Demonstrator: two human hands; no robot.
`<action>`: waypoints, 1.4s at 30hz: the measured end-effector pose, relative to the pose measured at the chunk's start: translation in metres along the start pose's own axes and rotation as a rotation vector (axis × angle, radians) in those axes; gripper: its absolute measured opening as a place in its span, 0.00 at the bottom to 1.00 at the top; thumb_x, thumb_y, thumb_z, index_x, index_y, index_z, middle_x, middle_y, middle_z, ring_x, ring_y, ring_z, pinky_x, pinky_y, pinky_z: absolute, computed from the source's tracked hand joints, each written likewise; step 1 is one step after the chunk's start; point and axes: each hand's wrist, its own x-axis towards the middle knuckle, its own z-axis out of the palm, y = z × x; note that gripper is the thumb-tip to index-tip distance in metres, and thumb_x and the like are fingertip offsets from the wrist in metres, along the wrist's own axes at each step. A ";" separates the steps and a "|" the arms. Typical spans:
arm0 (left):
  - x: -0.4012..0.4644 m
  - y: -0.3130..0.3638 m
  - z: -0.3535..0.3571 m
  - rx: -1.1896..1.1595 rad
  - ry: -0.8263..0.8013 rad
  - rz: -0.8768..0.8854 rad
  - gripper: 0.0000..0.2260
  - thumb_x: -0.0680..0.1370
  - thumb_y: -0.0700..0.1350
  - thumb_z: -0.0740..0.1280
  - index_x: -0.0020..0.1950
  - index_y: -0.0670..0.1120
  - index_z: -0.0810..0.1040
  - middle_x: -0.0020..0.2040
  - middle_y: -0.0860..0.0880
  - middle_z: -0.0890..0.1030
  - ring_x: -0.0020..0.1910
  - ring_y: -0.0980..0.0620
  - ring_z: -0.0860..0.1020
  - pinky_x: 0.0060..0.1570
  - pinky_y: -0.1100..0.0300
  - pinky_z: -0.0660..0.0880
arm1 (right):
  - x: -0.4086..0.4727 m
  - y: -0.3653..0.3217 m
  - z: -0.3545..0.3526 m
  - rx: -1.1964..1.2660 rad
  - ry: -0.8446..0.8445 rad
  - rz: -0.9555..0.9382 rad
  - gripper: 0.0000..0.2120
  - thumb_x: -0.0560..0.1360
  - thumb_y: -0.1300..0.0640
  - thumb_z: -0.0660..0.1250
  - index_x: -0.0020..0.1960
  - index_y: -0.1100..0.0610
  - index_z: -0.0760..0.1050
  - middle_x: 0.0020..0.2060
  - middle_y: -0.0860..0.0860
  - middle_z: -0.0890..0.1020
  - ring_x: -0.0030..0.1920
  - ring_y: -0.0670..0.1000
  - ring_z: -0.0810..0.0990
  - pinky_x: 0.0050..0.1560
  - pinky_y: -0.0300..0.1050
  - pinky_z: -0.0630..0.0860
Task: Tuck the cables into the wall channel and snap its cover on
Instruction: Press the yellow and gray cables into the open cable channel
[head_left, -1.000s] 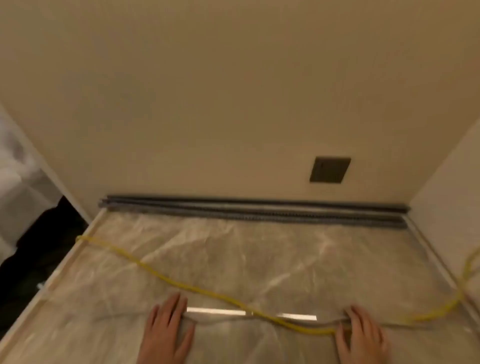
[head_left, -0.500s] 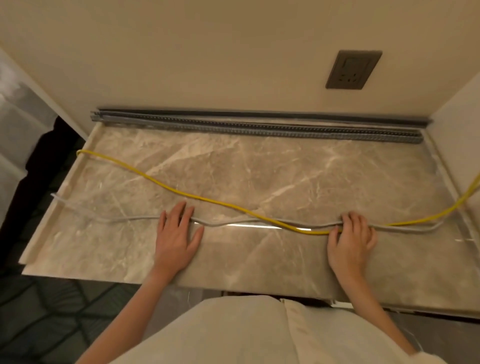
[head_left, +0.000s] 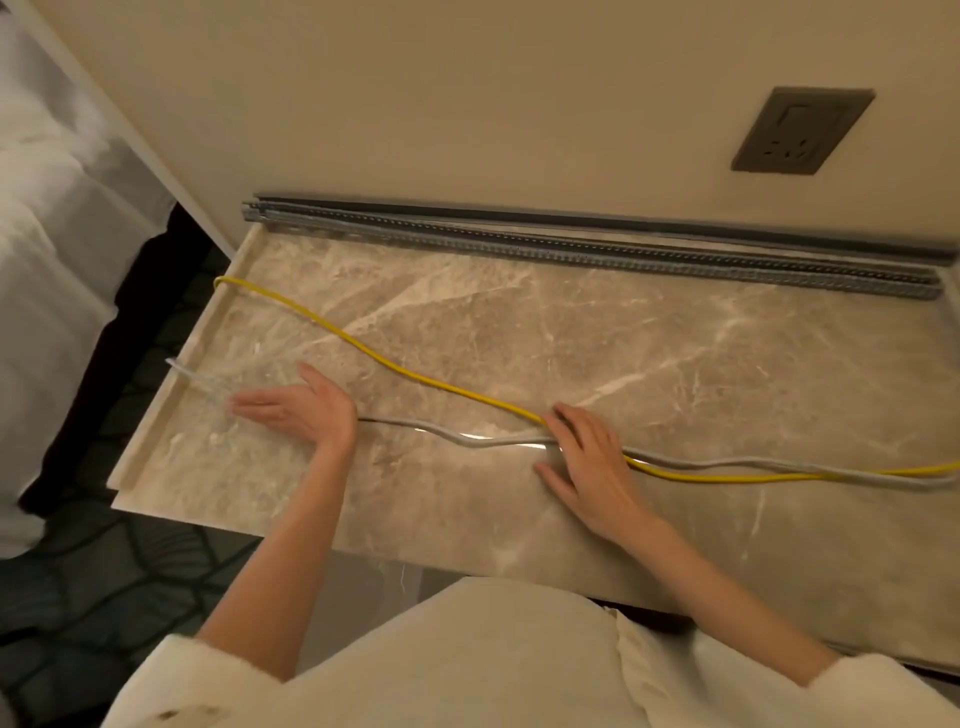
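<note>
A yellow cable (head_left: 415, 375) runs slantwise over the marble countertop (head_left: 649, 343) from its left rim to the right edge. A grey cable (head_left: 753, 462) lies nearer me and crosses it under my right hand (head_left: 587, 457), which rests flat on both with fingers spread. My left hand (head_left: 301, 408) stands on its edge over the grey cable, fingers straight and pointing left; the cable's left end is blurred. At the foot of the wall lie a perforated grey channel strip (head_left: 571, 252) and a darker strip (head_left: 571, 221) behind it.
A dark wall socket (head_left: 800, 130) sits on the beige wall at upper right. White bedding (head_left: 52, 249) lies beyond the counter's left end, above a dark patterned floor (head_left: 119, 582). A side wall closes the right end.
My view has dropped and swung left. My left hand slid left along the grey cable and turned onto its edge. My right hand stays on the crossing cables.
</note>
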 end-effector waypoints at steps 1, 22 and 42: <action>0.010 0.005 0.004 -0.019 0.020 -0.043 0.36 0.79 0.47 0.58 0.71 0.29 0.38 0.75 0.30 0.42 0.76 0.37 0.44 0.74 0.52 0.45 | 0.007 -0.004 0.001 -0.003 0.003 -0.022 0.27 0.74 0.51 0.69 0.69 0.60 0.69 0.65 0.59 0.73 0.65 0.60 0.72 0.65 0.55 0.70; 0.139 0.076 0.088 -0.176 -0.324 0.112 0.21 0.75 0.38 0.65 0.66 0.39 0.65 0.56 0.39 0.78 0.53 0.45 0.79 0.58 0.51 0.75 | 0.119 0.027 0.016 0.074 -0.073 -0.068 0.10 0.81 0.50 0.58 0.60 0.48 0.73 0.49 0.53 0.74 0.49 0.51 0.70 0.46 0.42 0.66; 0.138 0.094 0.117 -0.070 -0.511 0.215 0.27 0.75 0.40 0.66 0.72 0.44 0.60 0.54 0.34 0.79 0.44 0.43 0.79 0.50 0.52 0.77 | 0.190 0.062 -0.017 -0.046 0.043 -0.026 0.15 0.80 0.54 0.60 0.65 0.55 0.74 0.46 0.58 0.75 0.45 0.58 0.73 0.41 0.49 0.72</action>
